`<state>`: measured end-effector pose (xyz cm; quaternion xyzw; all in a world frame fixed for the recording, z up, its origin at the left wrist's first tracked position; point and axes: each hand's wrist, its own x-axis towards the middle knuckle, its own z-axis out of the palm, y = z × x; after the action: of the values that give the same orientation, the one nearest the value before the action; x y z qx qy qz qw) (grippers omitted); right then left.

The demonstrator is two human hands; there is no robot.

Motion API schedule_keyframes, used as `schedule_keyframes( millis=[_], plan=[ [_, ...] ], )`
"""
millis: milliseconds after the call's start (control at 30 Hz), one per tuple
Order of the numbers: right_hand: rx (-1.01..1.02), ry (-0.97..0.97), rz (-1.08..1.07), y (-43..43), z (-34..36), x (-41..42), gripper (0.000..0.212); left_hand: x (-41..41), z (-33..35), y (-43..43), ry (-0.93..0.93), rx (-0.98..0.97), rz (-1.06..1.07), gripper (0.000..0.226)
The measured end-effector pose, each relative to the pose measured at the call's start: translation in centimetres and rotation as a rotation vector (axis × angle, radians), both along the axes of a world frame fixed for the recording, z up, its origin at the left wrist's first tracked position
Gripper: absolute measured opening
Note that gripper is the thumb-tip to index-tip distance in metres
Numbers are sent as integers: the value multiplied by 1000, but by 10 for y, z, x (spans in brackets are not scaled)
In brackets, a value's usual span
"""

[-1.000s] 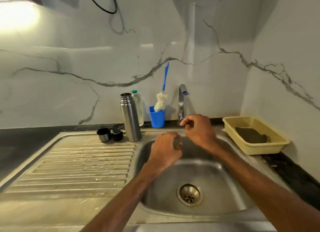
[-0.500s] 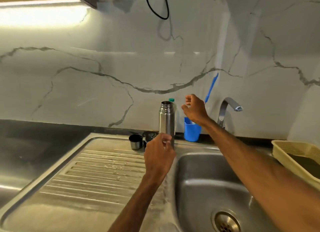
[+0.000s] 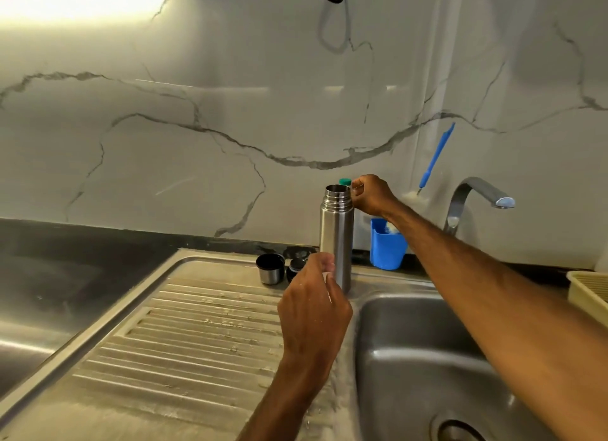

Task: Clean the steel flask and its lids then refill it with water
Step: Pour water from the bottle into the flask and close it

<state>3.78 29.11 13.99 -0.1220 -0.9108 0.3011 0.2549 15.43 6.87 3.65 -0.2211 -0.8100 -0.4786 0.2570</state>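
Stainless steel forms the biggest thing in view, a sink unit with a ribbed drainboard [image 3: 184,335] and a deep basin [image 3: 411,342], set into a dark tabletop [image 3: 65,259]. The tall cylindrical steel flask [image 3: 336,240] stands upright and uncapped at the back of the drainboard, just beside the basin's corner, probably parked there within reach of the curved steel tap [image 3: 473,194]. The right hand [image 3: 373,195] reaches across the basin to the flask's threaded neck, fingers curled. Whether its grip closes on the neck or on something behind it cannot be told. The left hand [image 3: 312,312] overlaps the flask's lower body, fingers bent, seemingly to steady it, but contact is unclear. A blue plastic cup [image 3: 386,246] behind the forearm holds a brush with a blue handle [image 3: 436,157], its head partly hidden. Left of the flask sit a small steel cup lid [image 3: 269,269] and a black stopper [image 3: 296,268], mostly covered by the left hand. Only a green cap [image 3: 344,181] shows of a bottle behind the flask.
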Motion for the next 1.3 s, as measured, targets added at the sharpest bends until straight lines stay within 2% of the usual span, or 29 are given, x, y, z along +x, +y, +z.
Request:
schedule_keyframes(
  millis=[100,167,367,567,767,933,1033,1167,1233,1300],
  plan=[
    [38,0,3,-1,-4,-3,21,-3,-3,0,43,14,41,20],
    [54,9,15,1,-7,-6,31,-6,-5,0,65,31,54,20],
    [-17,34,20,8,-13,-14,30,-10,-12,4,80,36,54,18],
    [-71,104,-46,14,-13,0,41,-9,-15,5,102,47,41,17],
    [-182,280,-225,17,19,22,54,-1,-10,5,209,53,19,27],
    [-160,450,-206,13,62,45,59,7,-4,4,225,71,14,33],
    [-100,537,-221,10,86,70,65,12,-2,2,231,82,-27,34],
    [-74,646,-193,-3,105,127,72,18,13,-3,236,143,-117,25],
    [-73,640,-177,-12,103,162,72,25,26,-4,200,217,-172,25],
    [-108,543,-153,-21,91,196,70,38,43,-3,180,274,-256,25]
  ],
)
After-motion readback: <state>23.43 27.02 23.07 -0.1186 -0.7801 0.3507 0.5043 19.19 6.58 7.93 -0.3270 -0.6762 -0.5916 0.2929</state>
